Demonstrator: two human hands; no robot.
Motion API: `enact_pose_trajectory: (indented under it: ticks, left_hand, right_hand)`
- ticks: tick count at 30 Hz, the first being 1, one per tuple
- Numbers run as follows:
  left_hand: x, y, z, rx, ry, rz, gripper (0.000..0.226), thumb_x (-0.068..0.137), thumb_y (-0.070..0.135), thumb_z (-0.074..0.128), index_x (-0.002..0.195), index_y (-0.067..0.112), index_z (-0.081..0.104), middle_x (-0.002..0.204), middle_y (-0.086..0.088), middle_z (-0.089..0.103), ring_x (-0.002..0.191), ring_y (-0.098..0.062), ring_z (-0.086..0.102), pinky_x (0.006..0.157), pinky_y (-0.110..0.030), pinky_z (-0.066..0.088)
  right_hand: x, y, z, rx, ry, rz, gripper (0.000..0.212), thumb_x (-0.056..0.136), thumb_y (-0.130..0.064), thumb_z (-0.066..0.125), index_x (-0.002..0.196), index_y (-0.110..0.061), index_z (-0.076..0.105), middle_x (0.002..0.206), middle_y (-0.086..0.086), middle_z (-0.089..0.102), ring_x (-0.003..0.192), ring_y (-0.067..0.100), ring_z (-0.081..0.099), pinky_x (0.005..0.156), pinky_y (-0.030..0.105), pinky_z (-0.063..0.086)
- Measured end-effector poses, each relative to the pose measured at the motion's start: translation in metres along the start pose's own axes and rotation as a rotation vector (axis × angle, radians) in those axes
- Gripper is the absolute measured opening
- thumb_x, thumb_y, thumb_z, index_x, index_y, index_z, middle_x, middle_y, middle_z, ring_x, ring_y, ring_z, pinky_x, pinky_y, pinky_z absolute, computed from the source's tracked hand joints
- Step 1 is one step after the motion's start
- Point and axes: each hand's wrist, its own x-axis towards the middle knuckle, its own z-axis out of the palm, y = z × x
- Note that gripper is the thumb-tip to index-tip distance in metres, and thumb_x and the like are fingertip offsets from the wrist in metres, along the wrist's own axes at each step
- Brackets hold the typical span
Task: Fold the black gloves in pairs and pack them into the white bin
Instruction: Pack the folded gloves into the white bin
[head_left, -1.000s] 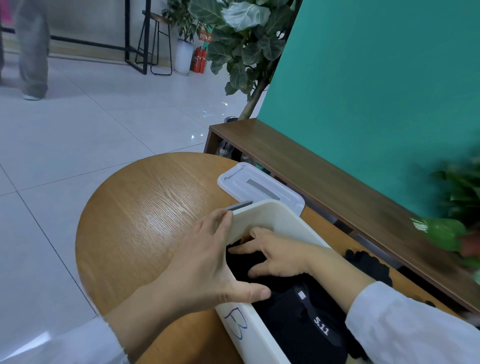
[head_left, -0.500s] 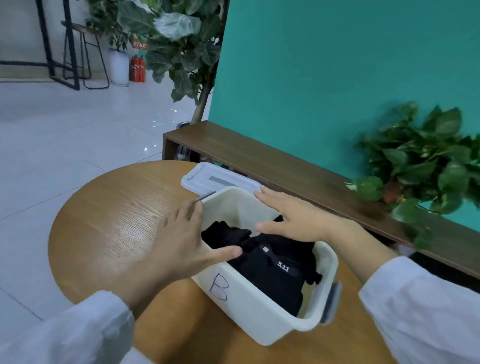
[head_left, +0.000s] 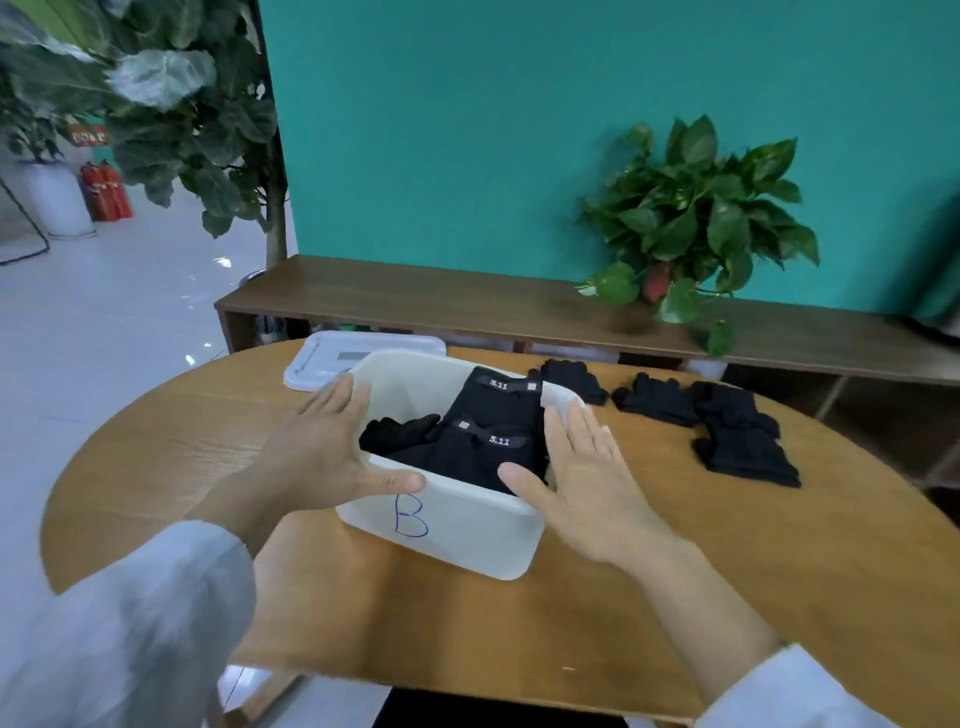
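A white bin (head_left: 457, 535) marked with a blue "B" stands on the round wooden table (head_left: 649, 597). Folded black gloves (head_left: 483, 441) with "5.11" straps lie inside it. My left hand (head_left: 322, 447) lies flat against the bin's left side, thumb along the front rim. My right hand (head_left: 587, 478) is against the bin's right side with straight fingers, thumb at the rim. Several loose black gloves (head_left: 727, 426) lie on the table to the right of the bin.
The bin's white lid (head_left: 332, 358) lies flat behind the bin at the left. A low wooden bench (head_left: 467, 306) runs along a teal wall beyond the table and carries a potted plant (head_left: 691, 223). A tall leafy plant (head_left: 171, 104) stands at the left.
The view has swung right, revealing the loose gloves. My right hand has come out of the bin and now lies at its right side. The bin has turned, its "B" side facing me.
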Motion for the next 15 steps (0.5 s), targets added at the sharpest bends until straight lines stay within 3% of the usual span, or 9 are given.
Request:
enact_pose_trajectory:
  ticks: [6,10,15]
  left_hand:
    - [-0.007,0.008,0.010,0.019,0.079,-0.094,0.156,0.036,0.106,0.006,0.154,0.003,0.001,0.163,-0.012,-0.002,0.151,-0.022,-0.005,0.121,-0.037,0.005]
    - [-0.006,0.016,0.019,0.028,0.175,-0.176,0.153,0.035,0.108,0.001,0.141,0.001,0.024,0.151,-0.016,0.028,0.146,-0.028,0.014,0.119,-0.041,0.016]
    - [-0.004,0.026,0.020,-0.013,0.179,-0.281,0.158,0.031,0.107,-0.003,0.147,0.002,0.017,0.159,-0.013,0.018,0.150,-0.025,0.000,0.121,-0.041,0.009]
  right_hand:
    - [0.004,-0.003,0.018,0.100,0.071,0.078,0.088,0.090,-0.069,0.013,0.155,-0.014,-0.009,0.162,0.009,-0.016,0.148,0.022,-0.017,0.120,0.034,-0.007]
    - [0.024,0.010,0.013,0.113,0.039,0.028,0.089,0.089,-0.070,0.014,0.155,-0.014,-0.009,0.162,0.006,-0.014,0.149,0.017,-0.014,0.121,0.032,-0.006]
    - [0.046,0.022,0.007,0.069,-0.006,-0.040,0.090,0.090,-0.070,0.016,0.155,-0.013,-0.008,0.163,0.004,-0.012,0.149,0.014,-0.012,0.119,0.031,-0.005]
